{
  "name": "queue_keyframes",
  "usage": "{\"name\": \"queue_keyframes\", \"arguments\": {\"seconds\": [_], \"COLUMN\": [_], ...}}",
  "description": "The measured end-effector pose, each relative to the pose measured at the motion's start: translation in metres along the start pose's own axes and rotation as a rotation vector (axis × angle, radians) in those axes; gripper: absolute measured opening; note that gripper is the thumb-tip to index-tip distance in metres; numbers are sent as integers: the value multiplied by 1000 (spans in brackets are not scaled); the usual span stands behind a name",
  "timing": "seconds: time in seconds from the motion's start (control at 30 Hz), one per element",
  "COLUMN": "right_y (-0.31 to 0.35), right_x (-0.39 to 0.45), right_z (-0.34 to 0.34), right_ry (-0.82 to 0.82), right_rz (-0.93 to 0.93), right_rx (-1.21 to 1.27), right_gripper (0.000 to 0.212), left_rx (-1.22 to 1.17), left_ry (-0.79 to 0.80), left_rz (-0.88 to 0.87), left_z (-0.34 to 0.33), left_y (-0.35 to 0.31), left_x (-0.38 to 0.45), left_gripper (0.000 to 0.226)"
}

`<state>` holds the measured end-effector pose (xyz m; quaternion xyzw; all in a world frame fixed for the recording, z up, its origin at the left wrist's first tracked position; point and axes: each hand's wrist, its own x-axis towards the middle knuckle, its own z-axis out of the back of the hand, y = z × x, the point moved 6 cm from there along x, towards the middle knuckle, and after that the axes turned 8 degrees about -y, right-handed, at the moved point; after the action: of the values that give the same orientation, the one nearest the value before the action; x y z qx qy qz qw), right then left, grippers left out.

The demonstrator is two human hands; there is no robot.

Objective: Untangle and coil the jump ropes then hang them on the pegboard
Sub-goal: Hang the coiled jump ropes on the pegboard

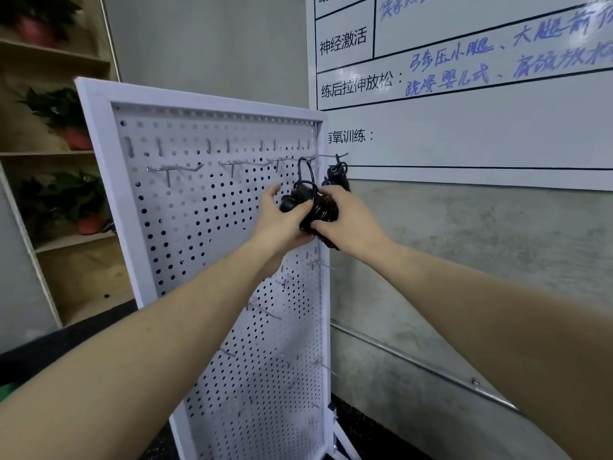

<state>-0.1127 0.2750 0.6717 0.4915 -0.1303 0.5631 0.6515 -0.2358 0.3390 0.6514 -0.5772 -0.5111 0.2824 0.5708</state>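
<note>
Both your hands, left (282,217) and right (345,217), clutch the coiled rope (320,209) against the pegboard (212,247); whiteboard (464,127) at two o'clock, shelves (56,154) at nine.

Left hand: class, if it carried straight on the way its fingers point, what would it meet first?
Probably the pegboard: the left hand, gripping the coiled jump rope, points up toward its perforated face; depth is unclear.

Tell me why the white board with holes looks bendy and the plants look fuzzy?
In the head view, the wide-angle lens bows straight lines, so the pegboard frame leans and curves; the potted plants near the left edge look soft and dim; the coiled jump rope held by the left hand and right hand is dark, its details hard to see.
</note>
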Motion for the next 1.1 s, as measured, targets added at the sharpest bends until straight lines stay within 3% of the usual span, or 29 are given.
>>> {"name": "queue_keyframes", "arguments": {"seconds": [0.17,0.27,0.43,0.57,0.77,0.97,1.1], "right_y": [-6,-3,-26,-76,-170,-269,-334], "right_x": [-28,-51,-99,-148,-249,-369,-453], "right_z": [6,18,39,44,39,20,12], "right_ry": [-24,-19,29,153,379,608,745], "right_rz": [-63,2,-15,-171,-433,-684,-831], "right_rx": [115,108,25,-59,-113,-202,-248], "right_gripper": [68,65,67,65,61,50,63], "left_rx": [-27,-59,-66,-79,181,482,594], "left_ry": [-10,-7,69,87,365,539,647], "left_rz": [20,121,261,374,589,725,852], "left_z": [-2,-5,-22,-39,-91,-133,-145], "left_y": [15,30,60,99,215,369,461], "left_x": [-26,-49,-91,-116,-164,-227,-264], "left_gripper": [67,82,85,75,13,11,23]}}
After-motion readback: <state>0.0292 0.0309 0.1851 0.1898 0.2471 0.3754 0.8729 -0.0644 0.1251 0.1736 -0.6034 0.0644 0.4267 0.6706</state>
